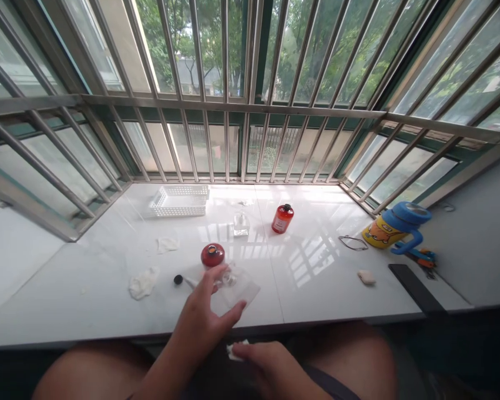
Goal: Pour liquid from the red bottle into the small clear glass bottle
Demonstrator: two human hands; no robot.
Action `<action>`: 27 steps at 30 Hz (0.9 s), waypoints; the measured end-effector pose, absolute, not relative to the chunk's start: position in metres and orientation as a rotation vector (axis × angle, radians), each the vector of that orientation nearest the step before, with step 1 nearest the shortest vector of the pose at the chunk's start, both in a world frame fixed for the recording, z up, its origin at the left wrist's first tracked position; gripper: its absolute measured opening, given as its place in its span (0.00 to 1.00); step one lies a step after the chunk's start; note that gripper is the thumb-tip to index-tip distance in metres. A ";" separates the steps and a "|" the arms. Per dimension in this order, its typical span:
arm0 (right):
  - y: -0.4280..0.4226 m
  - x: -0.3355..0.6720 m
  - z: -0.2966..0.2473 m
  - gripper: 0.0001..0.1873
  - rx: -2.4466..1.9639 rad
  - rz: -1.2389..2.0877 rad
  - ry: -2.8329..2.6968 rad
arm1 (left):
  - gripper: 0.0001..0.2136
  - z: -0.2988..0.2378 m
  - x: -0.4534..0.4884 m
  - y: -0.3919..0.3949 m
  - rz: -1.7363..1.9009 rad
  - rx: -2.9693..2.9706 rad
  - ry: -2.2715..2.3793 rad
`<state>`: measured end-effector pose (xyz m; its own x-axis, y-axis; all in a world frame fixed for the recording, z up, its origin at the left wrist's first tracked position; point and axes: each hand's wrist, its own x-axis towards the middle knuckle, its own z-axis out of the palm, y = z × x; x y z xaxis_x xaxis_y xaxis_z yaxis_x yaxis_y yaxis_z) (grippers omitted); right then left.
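My left hand (210,311) is curled around a clear, square-bodied glass bottle (237,294), which is tilted with its neck toward the upper left. In my right hand (270,358), low in front of the table edge, a crumpled white tissue (236,351) is pinched. Just beyond the left hand stands a round red bottle (212,254) with its mouth uncovered. A black cap (178,279) with a pale stem lies left of it. Farther back are another clear glass bottle (241,225) and a red bottle with a black top (282,219).
Crumpled tissues (144,283) and a flatter tissue (167,244) lie at left. A white basket (181,208) sits near the window bars. At right are glasses (353,243), a yellow and blue mug (389,228), a small beige case (366,277) and a long black object (416,288).
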<state>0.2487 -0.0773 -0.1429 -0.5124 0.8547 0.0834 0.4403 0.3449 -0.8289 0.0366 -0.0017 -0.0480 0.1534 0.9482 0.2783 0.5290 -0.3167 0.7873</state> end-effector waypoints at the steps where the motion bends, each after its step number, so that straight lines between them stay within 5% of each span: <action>1: -0.087 0.257 -0.130 0.18 -1.152 1.227 -1.919 | 0.30 -0.050 0.047 0.005 1.022 1.933 1.378; 5: -0.092 0.293 -0.084 0.22 -1.140 1.709 -1.038 | 0.30 -0.071 0.086 0.032 0.946 2.086 1.222; 9: -0.081 0.306 -0.067 0.23 -1.010 1.749 -0.631 | 0.30 -0.107 0.117 0.058 0.941 2.209 1.141; 17: -0.068 0.291 -0.067 0.22 -0.992 1.658 -0.567 | 0.32 -0.142 0.129 0.082 0.882 2.227 1.155; 22: -0.066 0.290 -0.083 0.22 -1.150 1.519 -0.715 | 0.19 -0.111 0.104 0.050 1.021 2.106 1.038; 27: -0.061 0.285 -0.089 0.19 -1.217 1.365 -1.088 | 0.19 -0.074 0.079 -0.004 0.915 1.644 0.929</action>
<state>0.2845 -0.0614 -0.0892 -0.0287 0.9915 -0.1270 -0.0973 -0.1292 -0.9868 0.0791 -0.0036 -0.0744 0.4196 0.8982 0.1309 0.1451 -0.2088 0.9671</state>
